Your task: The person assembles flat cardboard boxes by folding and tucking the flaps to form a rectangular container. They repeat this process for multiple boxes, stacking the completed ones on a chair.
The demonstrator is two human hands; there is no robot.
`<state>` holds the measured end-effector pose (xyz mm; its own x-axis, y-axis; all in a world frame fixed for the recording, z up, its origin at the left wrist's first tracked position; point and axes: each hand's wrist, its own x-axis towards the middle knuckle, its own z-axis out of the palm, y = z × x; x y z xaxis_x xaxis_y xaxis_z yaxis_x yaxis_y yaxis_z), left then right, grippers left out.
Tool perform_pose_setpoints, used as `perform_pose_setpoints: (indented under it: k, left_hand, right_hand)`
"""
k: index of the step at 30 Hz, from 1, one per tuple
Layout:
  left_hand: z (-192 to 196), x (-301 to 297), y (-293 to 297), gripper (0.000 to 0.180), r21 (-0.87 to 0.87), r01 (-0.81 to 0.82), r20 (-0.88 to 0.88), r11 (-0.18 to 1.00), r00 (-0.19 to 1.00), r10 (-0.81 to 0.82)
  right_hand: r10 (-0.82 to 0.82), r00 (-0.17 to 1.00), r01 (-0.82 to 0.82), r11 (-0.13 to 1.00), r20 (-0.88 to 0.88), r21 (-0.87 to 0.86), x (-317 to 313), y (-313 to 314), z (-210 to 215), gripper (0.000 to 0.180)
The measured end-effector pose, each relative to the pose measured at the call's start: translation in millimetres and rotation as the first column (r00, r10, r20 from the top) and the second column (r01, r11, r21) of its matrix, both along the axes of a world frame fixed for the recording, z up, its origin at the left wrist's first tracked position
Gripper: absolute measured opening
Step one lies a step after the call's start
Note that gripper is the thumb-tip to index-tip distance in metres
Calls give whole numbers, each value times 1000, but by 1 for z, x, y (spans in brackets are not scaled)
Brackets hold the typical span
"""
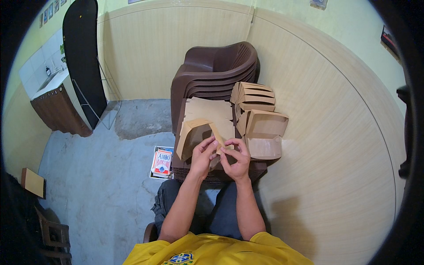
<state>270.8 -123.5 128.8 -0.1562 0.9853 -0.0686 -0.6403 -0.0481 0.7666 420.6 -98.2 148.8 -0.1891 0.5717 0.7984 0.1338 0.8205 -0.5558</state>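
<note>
Your left hand and right hand meet over the near edge of the surface. Both are closed on a half-folded brown cardboard box; fingertips pinch a flap between them, and the box body extends up and left of your left hand. Just beyond your hands lies a stack of flat cardboard blanks. Right of your right hand sits a folded open box, with more folded boxes behind it. Stacked brown plastic chairs stand beyond. A printed carton lies on the floor, left of your left hand.
</note>
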Motion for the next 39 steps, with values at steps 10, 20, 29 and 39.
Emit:
perform_pose_setpoints:
  k: [10,20,29,39]
  left_hand:
    - [6,4,-9,45,105,85,-79,991,994,-77]
    - [-20,26,-14,55,183,-94,-363,979,919,156]
    - [-25,21,-12,53,-30,-240,-303,970,927,220]
    - [-29,12,-11,49,-123,-150,-77,981,987,142]
  right_hand:
    - [-21,996,3,977,-82,-214,-2,6,4,12]
    - [-112,963,-132,597,-246,-791,10,21,-17,17]
    - [-35,964,-203,546,-265,-813,6,18,-21,20]
    - [21,979,-162,686,-204,-710,-2,16,-31,16]
